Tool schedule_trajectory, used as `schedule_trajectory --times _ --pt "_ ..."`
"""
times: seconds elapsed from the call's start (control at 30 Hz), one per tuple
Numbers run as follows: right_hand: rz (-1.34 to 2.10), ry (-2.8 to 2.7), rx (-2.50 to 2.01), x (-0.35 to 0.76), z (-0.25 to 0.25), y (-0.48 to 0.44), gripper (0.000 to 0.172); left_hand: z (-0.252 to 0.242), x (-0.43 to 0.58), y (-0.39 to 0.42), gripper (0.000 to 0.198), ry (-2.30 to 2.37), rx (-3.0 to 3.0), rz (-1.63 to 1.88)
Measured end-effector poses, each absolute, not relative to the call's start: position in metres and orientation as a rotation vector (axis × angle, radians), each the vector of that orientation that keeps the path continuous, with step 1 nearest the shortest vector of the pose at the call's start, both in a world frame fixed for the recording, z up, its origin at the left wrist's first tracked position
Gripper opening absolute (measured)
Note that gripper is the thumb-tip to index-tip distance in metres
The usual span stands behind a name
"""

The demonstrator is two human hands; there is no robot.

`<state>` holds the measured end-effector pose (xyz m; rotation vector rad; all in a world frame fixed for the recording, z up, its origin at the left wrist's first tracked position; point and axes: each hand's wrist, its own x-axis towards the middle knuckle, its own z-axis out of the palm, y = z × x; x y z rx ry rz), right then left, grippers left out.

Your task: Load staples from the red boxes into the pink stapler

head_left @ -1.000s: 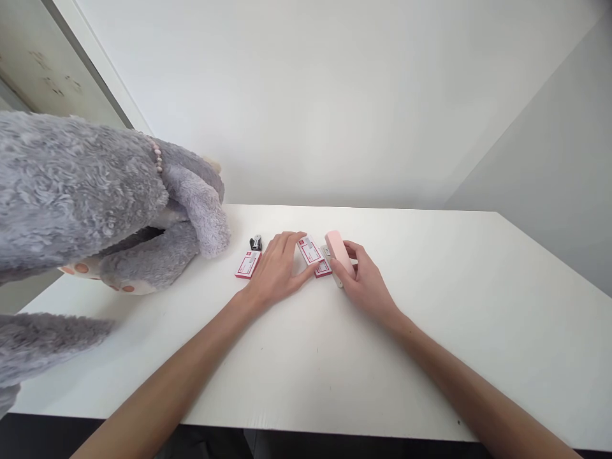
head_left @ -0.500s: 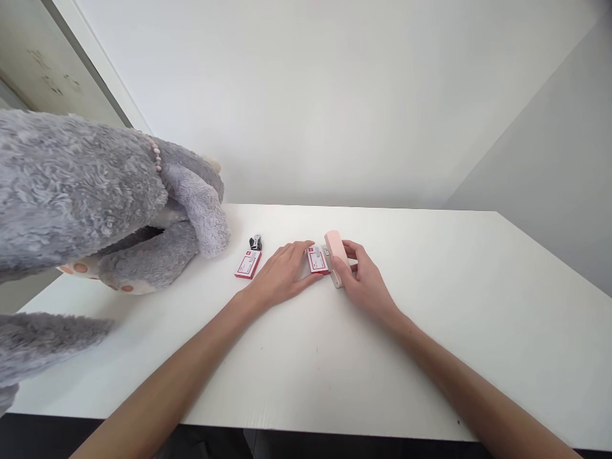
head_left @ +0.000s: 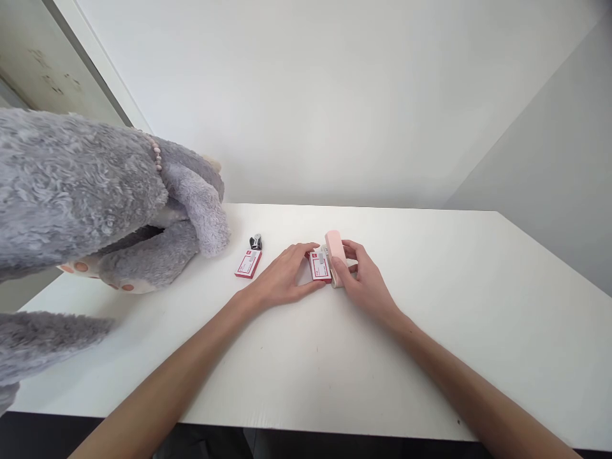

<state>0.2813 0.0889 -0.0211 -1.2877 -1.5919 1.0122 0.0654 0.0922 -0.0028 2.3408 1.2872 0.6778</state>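
A pink stapler (head_left: 336,252) stands near the middle of the table, its pale base touching the surface. My right hand (head_left: 364,275) is closed around it from the right, thumb on the near side. Against the stapler's left side lies a small red-and-white staple box (head_left: 320,266). My left hand (head_left: 285,275) pinches this box between thumb at the near edge and fingers at the far edge. Farther left, a second red-and-white staple box (head_left: 248,263) lies flat, with a small black staple remover (head_left: 255,241) just behind it.
A large grey plush toy (head_left: 95,191) takes up the left end of the white table (head_left: 287,363), one paw reaching toward the staple remover. Behind the table rises a white wall (head_left: 310,102), with a grey wall (head_left: 549,159) on the right.
The staple box in my left hand has shifted slightly right and nearer to me, along the stapler's side. My thumb has moved with it. My right hand and the stapler have barely moved.
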Motion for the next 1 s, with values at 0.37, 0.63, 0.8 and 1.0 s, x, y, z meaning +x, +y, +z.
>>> schedule_trajectory --times 0.37,0.63,0.8,1.0 --pt "1.002 -1.599 -1.296 0.281 -0.021 0.089 0.056 -0.007 0.066 0.099 0.048 1.521 2.57 0.885" --pt "1.007 -1.602 -1.318 0.282 -0.021 0.089 0.059 -0.007 0.051 0.11 0.03 2.117 2.395 0.847" --pt "1.006 -1.599 -1.305 0.281 -0.02 0.088 0.058 -0.004 0.052 0.109 0.019 2.042 2.066 0.759" --pt "1.007 -1.609 -1.289 0.281 -0.019 0.088 0.057 -0.004 0.06 0.108 0.018 1.755 1.944 0.902"
